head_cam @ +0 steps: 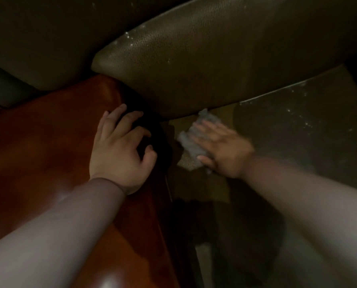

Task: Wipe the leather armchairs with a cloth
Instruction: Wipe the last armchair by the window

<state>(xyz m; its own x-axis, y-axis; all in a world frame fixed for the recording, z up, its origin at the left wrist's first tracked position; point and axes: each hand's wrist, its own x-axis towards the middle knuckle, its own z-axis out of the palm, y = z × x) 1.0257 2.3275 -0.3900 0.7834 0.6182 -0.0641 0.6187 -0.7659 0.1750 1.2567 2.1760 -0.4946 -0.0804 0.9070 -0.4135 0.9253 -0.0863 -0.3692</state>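
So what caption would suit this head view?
Right hand presses a grey cloth on dark leather armchair; left hand rests on brown armrest.

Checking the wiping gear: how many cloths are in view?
1: a grey cloth under the right hand, pressed on the dark seat. Another could be hidden in the shadows.

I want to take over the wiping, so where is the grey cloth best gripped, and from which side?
Grip the cloth at its loose left edge, coming from the left. The right hand lies flat over its right part, with only the left and upper edges showing free. It is blurred, so its folds cannot be told.
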